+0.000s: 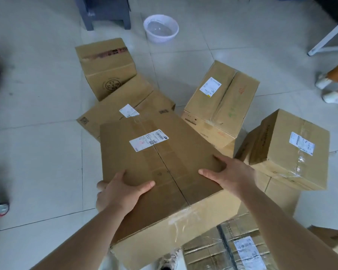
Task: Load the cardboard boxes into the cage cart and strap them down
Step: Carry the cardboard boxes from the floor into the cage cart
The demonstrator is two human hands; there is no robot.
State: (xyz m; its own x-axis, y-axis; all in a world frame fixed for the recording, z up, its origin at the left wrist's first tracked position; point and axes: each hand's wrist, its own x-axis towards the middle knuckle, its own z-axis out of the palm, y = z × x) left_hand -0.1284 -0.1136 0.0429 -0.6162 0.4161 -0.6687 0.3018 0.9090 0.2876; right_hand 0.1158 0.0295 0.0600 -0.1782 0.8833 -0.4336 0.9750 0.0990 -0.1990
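Both hands hold the big box. The left hand grips its near left corner, thumb flat on top, and the fingers curl round the side, mostly hidden. The right hand grips the right edge, thumb on top, fingers bent over the edge.

The big box is right in front of the person, its near end over a shoe. Its long side points away from the person and leans a little left. A white label sits on top.

More boxes lie around on the floor. A flat box is just behind, partly hidden by the big box. A small box is farther back. A tall box and a taped box are close on the right. A strapped box is near the feet. A white bowl and a grey stool stand far back.
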